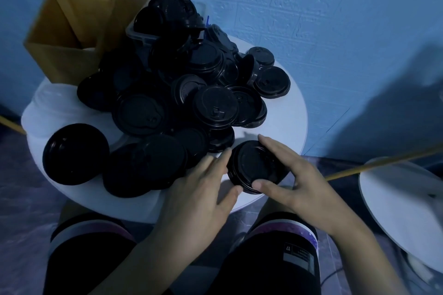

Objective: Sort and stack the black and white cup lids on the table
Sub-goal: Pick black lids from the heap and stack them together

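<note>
A short stack of black cup lids stands on the near edge of the round white table. My right hand grips the stack from the right, thumb on its near rim and fingers over its far rim. My left hand touches the stack's left side with its fingertips and thumb. A big loose heap of black lids covers the table's middle and left. White lids lie at the table's left edge, partly hidden under the black ones.
A clear plastic tub full of black lids sits at the table's back. A brown cardboard box stands behind on the left. A second white round table is at the right. A blue wall rises behind. My knees are under the table's edge.
</note>
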Demonstrator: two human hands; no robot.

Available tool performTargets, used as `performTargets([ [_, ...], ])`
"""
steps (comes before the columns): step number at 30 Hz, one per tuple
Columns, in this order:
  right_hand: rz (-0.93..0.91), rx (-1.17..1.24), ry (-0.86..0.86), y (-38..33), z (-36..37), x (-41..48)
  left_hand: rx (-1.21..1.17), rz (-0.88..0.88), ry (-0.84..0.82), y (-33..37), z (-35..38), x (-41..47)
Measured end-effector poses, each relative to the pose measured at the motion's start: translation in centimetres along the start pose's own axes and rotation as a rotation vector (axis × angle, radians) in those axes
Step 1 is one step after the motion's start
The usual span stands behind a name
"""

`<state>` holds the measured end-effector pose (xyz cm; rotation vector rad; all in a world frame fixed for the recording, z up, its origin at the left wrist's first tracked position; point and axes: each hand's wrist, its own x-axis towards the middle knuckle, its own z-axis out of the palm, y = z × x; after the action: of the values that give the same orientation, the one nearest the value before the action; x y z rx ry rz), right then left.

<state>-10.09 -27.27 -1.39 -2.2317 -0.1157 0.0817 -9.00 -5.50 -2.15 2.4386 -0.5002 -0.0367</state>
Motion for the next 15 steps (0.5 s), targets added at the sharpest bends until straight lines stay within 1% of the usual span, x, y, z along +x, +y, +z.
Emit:
performTargets([
  [7,-0.013,-0.110,-0.043,-0.14,-0.47,0.52,-0.009,0.038,0.007,-0.26,0.19,0.10],
  [15,-0.035,-0.196,-0.079,-0.43,-0.85,0.90,0.014,-0.036,0.054,0.06,0.29,0.48],
])
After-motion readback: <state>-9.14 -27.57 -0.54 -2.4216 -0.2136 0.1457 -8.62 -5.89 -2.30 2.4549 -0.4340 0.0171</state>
